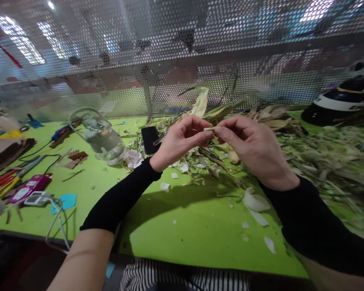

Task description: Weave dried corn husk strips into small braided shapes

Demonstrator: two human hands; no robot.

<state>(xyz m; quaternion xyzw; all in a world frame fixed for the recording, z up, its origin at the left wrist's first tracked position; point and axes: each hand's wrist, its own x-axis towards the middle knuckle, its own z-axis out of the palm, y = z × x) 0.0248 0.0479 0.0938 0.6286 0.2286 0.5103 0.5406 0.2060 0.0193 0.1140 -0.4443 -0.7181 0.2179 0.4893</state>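
Note:
My left hand (185,135) and my right hand (253,145) meet over the middle of the green table (157,230). Between their fingertips they pinch a small, thin, pale green strip (210,129), which looks like a piece of corn husk. Both hands are closed, thumb against fingers, and most of the strip is hidden by them. Just behind the hands, a wide pale husk leaf (201,102) stands up from a pile of dried husks (269,115). Scraps lie below them, including a curled whitish husk piece (256,201).
Left of my hands are a dark phone (150,140) and a handled bottle (104,137). Farther left lie pliers (6,182), a purple device (30,188) and a looping white cable (59,222). A perforated metal screen (124,72) rises behind. Shredded husk (327,161) covers the right side.

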